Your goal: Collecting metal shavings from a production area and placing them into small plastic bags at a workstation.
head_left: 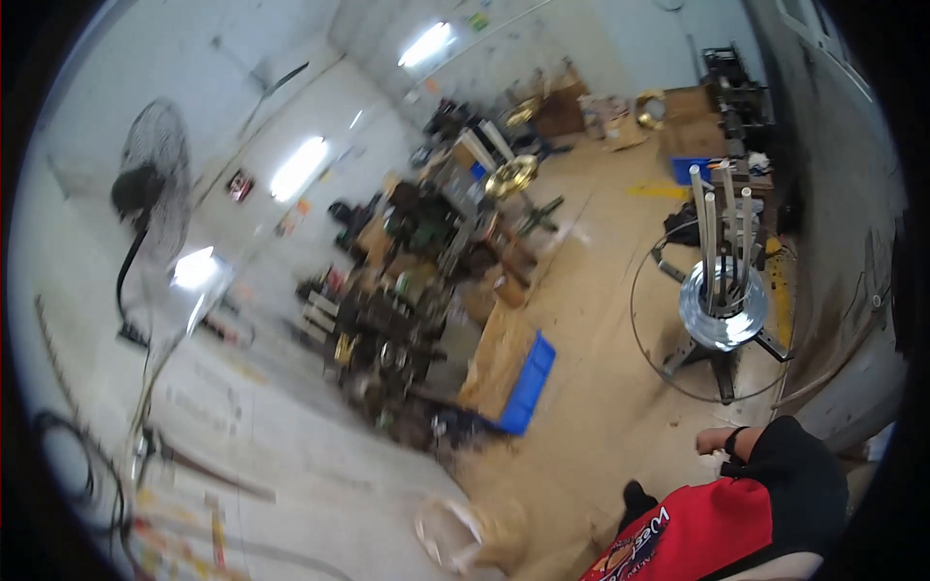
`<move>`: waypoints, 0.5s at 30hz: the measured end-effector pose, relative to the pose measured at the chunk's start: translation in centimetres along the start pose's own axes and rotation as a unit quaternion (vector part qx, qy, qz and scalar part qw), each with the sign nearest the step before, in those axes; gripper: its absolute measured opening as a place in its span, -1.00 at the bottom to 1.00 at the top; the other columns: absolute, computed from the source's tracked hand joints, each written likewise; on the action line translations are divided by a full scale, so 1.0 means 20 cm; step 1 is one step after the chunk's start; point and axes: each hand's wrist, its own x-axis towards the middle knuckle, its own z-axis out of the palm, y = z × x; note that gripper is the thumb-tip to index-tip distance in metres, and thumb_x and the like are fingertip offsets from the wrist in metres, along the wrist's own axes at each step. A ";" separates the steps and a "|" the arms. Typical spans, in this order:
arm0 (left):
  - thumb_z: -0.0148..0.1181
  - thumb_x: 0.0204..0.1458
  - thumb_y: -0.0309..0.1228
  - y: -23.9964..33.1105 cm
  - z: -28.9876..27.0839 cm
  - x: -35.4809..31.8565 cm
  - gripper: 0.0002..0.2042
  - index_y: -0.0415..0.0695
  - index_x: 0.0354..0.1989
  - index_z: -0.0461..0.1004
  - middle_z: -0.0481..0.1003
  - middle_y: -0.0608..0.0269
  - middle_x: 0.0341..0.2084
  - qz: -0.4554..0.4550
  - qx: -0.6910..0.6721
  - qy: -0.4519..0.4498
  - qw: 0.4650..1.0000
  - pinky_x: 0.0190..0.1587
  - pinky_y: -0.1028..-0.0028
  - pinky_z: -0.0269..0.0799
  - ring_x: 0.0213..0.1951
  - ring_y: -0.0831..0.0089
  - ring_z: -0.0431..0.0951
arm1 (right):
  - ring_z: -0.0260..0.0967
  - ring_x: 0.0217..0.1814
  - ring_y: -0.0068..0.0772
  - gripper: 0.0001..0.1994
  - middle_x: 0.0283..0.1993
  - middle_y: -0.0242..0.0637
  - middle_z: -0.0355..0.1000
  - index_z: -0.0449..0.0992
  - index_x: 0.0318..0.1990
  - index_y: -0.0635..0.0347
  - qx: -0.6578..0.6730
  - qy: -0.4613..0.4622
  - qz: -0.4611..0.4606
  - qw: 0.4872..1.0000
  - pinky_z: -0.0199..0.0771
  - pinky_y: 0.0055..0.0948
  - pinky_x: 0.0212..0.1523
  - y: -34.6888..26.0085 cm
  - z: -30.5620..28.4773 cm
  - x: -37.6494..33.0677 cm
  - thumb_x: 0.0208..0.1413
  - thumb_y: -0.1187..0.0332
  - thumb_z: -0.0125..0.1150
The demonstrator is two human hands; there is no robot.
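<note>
Clearly nearest to the right hand (pixel 712 442), which has a black band (pixel 733 443) at its wrist, is a coil (pixel 724 334) of glossy silvery wire. It lies around four pale, straight posts (pixel 710 242) on a dark-legged stand (pixel 724 376), inside one thin round hoop (pixel 635 324); the hand is apart from all of it. Its fingers are too small to read, so I cannot tell how far they are curled or whether they hold anything; the left hand is out of view. Farther off sit one gold-coloured coil (pixel 511 176), one shallow blue crate (pixel 528 382) and one wire-caged fan (pixel 160 165).
</note>
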 end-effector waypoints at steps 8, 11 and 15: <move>0.07 -0.05 -0.21 0.49 -0.27 1.53 -0.63 -0.29 -0.21 0.43 0.43 -0.22 -0.25 0.072 0.189 -0.150 0.968 -0.14 0.14 0.35 -0.16 -0.06 0.44 | 0.35 -0.59 -0.31 -0.83 -0.61 -0.21 0.42 0.52 -0.55 0.22 0.211 0.103 0.187 0.954 0.31 -0.22 -0.62 0.10 -0.35 -0.01 -0.25 0.34 0.06; -0.01 0.04 -0.37 0.92 -0.25 2.31 -0.70 -0.29 -0.10 0.38 0.42 -0.15 -0.17 0.321 -0.052 -0.009 0.945 -0.06 0.26 0.34 -0.10 0.01 0.43 | 0.47 -0.34 -0.27 -0.72 -0.34 -0.20 0.51 0.56 -0.34 0.17 0.157 0.013 0.270 0.950 0.44 -0.27 -0.36 0.20 -0.26 0.14 -0.19 0.19 0.19; -0.05 0.05 -0.40 1.40 -0.32 2.76 -0.70 -0.28 -0.07 0.38 0.41 -0.12 -0.12 0.361 -0.088 -0.050 0.927 0.04 0.31 0.29 -0.02 0.08 0.39 | 0.41 -0.31 -0.17 -0.67 -0.35 -0.18 0.47 0.55 -0.34 0.17 0.044 0.231 0.114 0.965 0.29 -0.02 -0.27 0.28 -0.19 0.27 -0.05 0.10 0.03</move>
